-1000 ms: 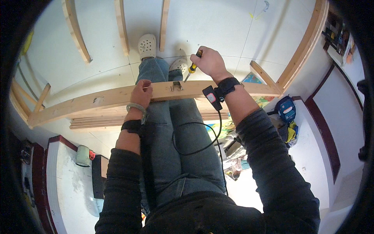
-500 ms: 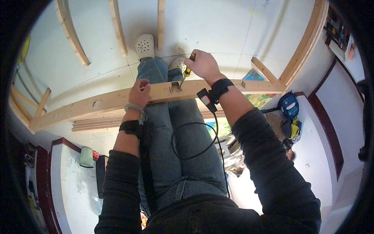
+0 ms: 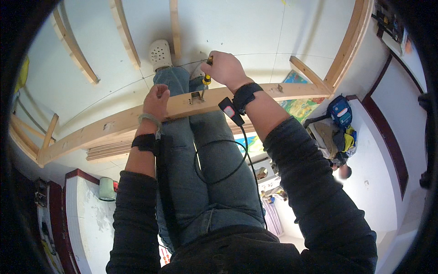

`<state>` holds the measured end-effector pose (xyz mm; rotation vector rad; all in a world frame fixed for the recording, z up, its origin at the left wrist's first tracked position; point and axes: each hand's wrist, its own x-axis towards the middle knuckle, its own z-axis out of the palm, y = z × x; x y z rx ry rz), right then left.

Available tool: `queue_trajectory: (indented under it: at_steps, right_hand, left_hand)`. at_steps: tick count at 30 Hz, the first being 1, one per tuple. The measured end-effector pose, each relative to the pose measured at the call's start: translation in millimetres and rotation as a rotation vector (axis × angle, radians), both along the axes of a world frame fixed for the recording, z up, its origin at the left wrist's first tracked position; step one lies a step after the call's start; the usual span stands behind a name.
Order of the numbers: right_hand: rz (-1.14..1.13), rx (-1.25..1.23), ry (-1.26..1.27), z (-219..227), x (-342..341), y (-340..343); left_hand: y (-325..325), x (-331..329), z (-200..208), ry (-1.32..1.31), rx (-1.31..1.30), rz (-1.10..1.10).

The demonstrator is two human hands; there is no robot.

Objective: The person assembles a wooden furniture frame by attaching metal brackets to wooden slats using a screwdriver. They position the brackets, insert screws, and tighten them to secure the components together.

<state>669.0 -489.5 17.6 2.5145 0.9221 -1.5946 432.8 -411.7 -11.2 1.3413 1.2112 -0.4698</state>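
Observation:
My right hand [image 3: 224, 68] is wrapped round the yellow-and-black handle of a screwdriver [image 3: 207, 80]. Its shaft points down at a small metal bracket [image 3: 195, 97] set on a long pale wooden beam [image 3: 123, 119]. The beam crosses over my legs. To the left of the bracket, my left hand [image 3: 156, 101] lies against the beam with its fingers curled in. Whatever those fingers may hold is hidden. A second small metal fitting [image 3: 279, 88] sits farther right on the beam.
Wooden slats [image 3: 124, 34] stretch away beyond the beam, and a side rail [image 3: 349, 41] joins its right end. Stacked boards [image 3: 114, 151] lie under it. A black cable [image 3: 248, 150] hangs from my right wrist. A person [image 3: 337, 150] is at the right, near a blue bag [image 3: 339, 112].
The whole view has shifted, so beam and hands appear farther left. The screwdriver stands a little more upright at the bracket, still in my right hand. My left hand stays by the beam.

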Motion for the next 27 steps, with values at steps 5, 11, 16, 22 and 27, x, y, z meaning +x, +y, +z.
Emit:
queue_trajectory:
  at_steps: [5, 11, 16, 22, 27]
  right_hand:
    - [0.009, -0.028, -0.068, 2.6, -2.9, 4.4]
    - [0.023, -0.052, -0.021, 5.8, -4.1, 7.1]
    - [0.225, -0.013, 0.105, 9.9, 4.2, 16.9]
    - [0.517, -0.138, 0.109, 10.1, 14.2, 30.3]
    - [0.452, -0.131, 0.208, -1.2, 11.3, 40.2]
  left_hand:
    - [5.3, 26.1, -4.8, -0.042, -0.004, -0.062]
    - [5.0, 51.5, -8.1, -0.139, -0.004, -0.049]
    - [2.4, 68.3, -17.2, -0.327, -0.244, -0.175]
    - [7.7, 100.6, -26.1, -0.473, -0.031, -0.787]
    - [15.4, 106.9, -22.7, -0.452, -0.797, 0.260]
